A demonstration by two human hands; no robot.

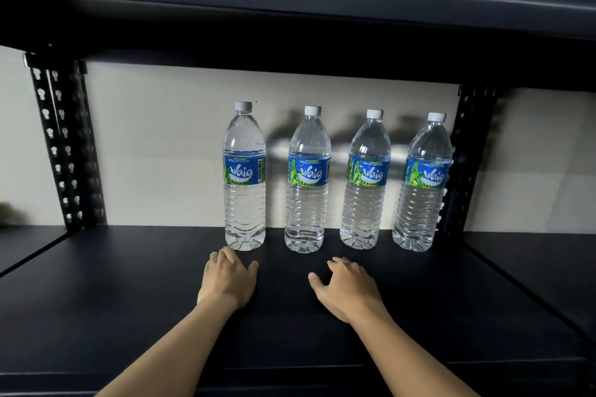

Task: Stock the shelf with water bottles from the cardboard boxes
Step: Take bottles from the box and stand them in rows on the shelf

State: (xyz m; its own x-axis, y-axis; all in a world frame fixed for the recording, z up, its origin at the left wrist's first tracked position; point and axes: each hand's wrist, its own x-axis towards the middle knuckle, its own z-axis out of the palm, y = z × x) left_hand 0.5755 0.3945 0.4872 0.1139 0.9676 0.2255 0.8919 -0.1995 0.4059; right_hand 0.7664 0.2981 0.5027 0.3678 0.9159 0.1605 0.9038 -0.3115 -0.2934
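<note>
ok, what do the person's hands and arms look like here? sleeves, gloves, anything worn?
Two bare hands with nothing worn. The left hand and right hand have no gloves, and no rings show on the visible fingers. Both wrists are free of watch, band or bracelet. The forearms are uncovered down to the bottom edge of the head view, so no sleeve appears. No markings, tape or cables on either arm.

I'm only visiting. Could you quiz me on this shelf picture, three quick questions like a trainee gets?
1. How many water bottles stand on the shelf?
2. True or false: the right hand holds a bottle.
3. Where is bare shelf left in the back row: A, left of the bottles; B, right of them?
Key: 1. four; 2. false, it holds nothing; 3. A.
</note>
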